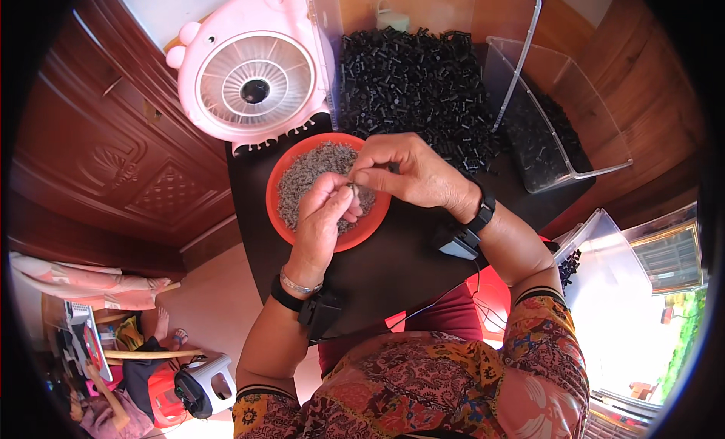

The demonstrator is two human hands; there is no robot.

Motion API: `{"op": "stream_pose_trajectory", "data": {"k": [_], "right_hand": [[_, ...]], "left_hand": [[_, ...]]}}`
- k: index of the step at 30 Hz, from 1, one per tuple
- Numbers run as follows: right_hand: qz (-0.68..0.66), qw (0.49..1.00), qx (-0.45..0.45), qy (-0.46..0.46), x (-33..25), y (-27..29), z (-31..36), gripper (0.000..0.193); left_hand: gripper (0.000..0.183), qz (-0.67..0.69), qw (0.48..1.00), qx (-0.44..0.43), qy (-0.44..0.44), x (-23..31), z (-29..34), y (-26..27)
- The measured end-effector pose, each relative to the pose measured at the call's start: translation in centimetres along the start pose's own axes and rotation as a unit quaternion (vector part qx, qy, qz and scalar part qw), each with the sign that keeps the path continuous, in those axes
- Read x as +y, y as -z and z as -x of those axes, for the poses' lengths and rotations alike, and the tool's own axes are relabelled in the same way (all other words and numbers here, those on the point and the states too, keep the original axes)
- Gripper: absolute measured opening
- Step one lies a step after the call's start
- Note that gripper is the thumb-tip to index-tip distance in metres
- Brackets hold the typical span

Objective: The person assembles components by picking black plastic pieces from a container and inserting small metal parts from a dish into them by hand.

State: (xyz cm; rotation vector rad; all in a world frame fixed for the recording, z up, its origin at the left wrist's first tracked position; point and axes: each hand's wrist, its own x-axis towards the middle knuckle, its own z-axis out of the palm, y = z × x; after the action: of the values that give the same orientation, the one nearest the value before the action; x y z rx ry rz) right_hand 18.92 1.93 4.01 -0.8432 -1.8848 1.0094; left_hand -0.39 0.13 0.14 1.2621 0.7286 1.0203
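Over an orange-red bowl (278, 226) my two hands meet, fingertips close together. The bowl holds a heap of small grey pieces (311, 171). My left hand (326, 212) has its thumb and fingers pinched, with a tiny piece at the tips that is too small to name. My right hand (404, 171) comes in from the right, thumb and forefinger pinched against the same spot. Whatever sits between its fingertips is mostly hidden. Behind the bowl lies a large pile of small black plastic parts (411, 91).
A pink pig-shaped fan (253, 76) stands at the back left of the dark table (362, 288). Clear plastic panels flank the black pile, and a clear bin (551, 148) with more black parts lies at the right. A brown carved door (128, 152) is at the left.
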Motion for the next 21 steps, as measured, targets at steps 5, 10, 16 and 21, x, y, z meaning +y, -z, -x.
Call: {"op": "stream_pose_trajectory", "data": {"k": [5, 10, 16, 21], "right_hand": [[0.258, 0.962, 0.083, 0.026, 0.0, 3.5, 0.1, 0.008], [0.372, 0.922, -0.081, -0.072, 0.8, 5.2, 0.8, 0.015], [0.382, 0.901, -0.181, -0.101, 1.3, 3.1, 0.6, 0.019], [0.385, 0.900, -0.178, -0.098, 2.4, 3.1, 0.6, 0.015]], "left_hand": [[0.017, 0.031, 0.999, 0.024, -0.019, 0.5, 0.2, -0.2], [0.018, 0.015, 1.000, 0.009, -0.025, 0.8, 0.2, -0.3], [0.018, 0.023, 0.999, 0.014, -0.019, 0.9, 0.1, -0.3], [0.018, 0.027, 0.999, 0.014, -0.017, 1.0, 0.2, -0.3]]}}
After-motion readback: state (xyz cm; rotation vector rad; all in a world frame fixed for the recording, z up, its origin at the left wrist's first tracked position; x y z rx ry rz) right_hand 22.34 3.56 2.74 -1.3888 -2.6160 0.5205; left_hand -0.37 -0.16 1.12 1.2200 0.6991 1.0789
